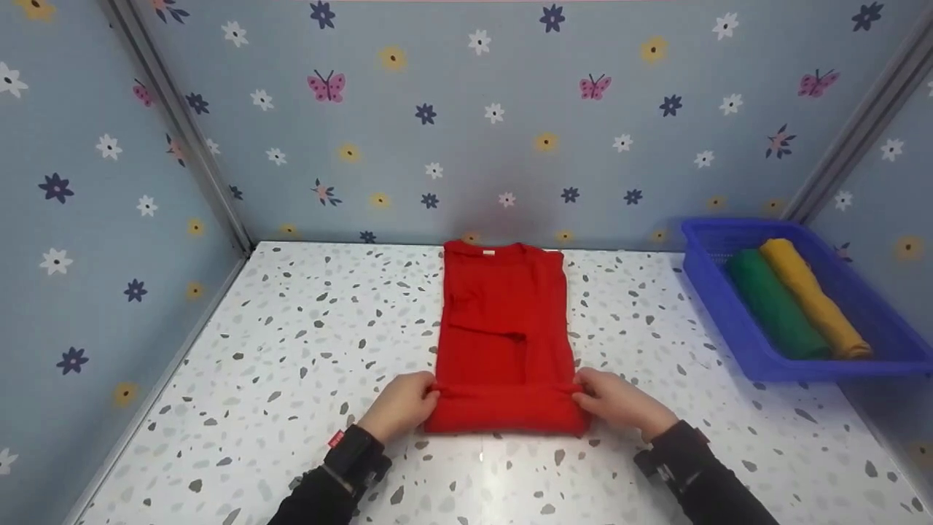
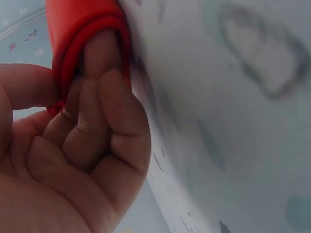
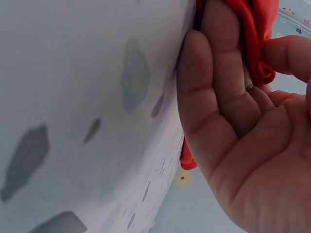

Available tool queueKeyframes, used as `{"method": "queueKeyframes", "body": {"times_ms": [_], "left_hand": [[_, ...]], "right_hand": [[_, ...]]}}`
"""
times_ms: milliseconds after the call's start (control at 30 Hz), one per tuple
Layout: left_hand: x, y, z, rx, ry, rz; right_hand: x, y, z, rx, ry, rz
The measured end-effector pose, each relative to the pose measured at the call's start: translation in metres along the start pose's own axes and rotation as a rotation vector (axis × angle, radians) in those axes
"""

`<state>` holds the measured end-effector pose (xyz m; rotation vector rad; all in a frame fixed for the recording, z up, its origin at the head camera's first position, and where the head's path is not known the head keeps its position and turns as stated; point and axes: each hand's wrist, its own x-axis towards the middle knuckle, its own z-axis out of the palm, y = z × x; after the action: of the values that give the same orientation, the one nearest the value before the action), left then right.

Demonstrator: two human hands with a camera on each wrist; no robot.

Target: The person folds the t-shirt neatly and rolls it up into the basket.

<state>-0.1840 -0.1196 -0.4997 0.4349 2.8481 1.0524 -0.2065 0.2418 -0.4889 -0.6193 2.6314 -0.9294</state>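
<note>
A red shirt (image 1: 485, 357) lies folded into a narrow strip on the speckled table, its neckline and small white label at the far end. The near end is turned over in a flat band. My left hand (image 1: 402, 402) pinches the left end of this band; in the left wrist view, fingers (image 2: 104, 53) reach inside the fold while the thumb presses outside. At the opposite end my right hand (image 1: 619, 399) grips the band the same way, with the red cloth (image 3: 260, 34) between thumb and fingers in the right wrist view.
On the right stands a blue plastic basket (image 1: 718, 321) holding a green cloth roll (image 1: 776, 302) and a yellow cloth roll (image 1: 813, 295). Flower-patterned panels (image 1: 466, 146) close off the speckled table (image 1: 313, 328) at the back and both sides.
</note>
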Motion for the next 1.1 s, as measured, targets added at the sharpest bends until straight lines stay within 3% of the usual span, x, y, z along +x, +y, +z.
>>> {"method": "queueKeyframes", "body": {"times_ms": [267,500,833,933,1100], "left_hand": [[0.002,0.002,0.001,0.045,-0.013,-0.016],[0.004,0.007,0.000,0.053,-0.060,-0.080],[0.008,0.006,0.003,0.095,-0.092,-0.077],[0.008,0.007,0.003,0.102,-0.099,-0.082],[0.008,0.008,0.003,0.110,-0.094,-0.062]], "right_hand": [[0.004,-0.002,0.001,-0.055,-0.008,0.050],[0.005,-0.004,0.005,-0.116,0.004,0.059],[0.002,-0.011,0.012,-0.208,0.108,0.131],[0.001,-0.019,0.014,-0.310,0.202,0.061],[-0.002,-0.039,0.022,-0.504,0.372,-0.197]]}}
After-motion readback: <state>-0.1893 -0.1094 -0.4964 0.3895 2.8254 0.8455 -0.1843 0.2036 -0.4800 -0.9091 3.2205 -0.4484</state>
